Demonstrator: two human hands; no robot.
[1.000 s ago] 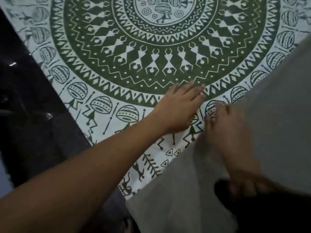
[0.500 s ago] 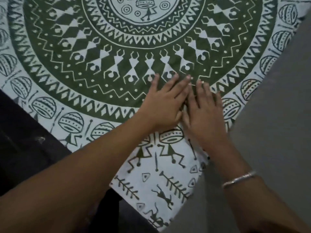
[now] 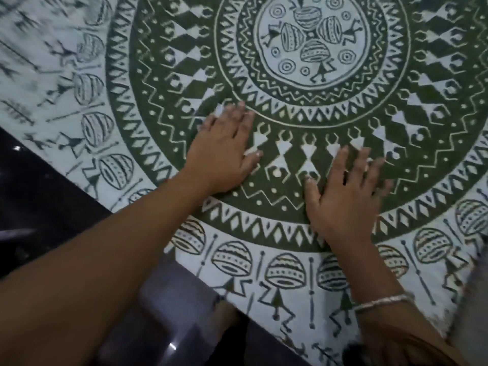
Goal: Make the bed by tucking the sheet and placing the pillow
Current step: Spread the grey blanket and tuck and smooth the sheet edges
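A white sheet [image 3: 290, 281] printed with a large green circular pattern of figures and drums covers the bed and fills most of the view. My left hand [image 3: 224, 151] lies flat on the green ring, palm down, fingers together. My right hand [image 3: 346, 194] lies flat a little to the right, fingers spread, with a silver bracelet on the wrist. Both palms press on the cloth and hold nothing. No pillow is in view.
The sheet's edge runs diagonally from the left down to the bottom middle. Beyond it lies a dark glossy floor [image 3: 39, 212] and a dark bed side [image 3: 171, 313]. A strip of grey fabric [image 3: 475, 299] shows at the right edge.
Both hands have slid farther onto the green ring and moved apart from each other. The grey fabric that covered the right side is now almost out of view.
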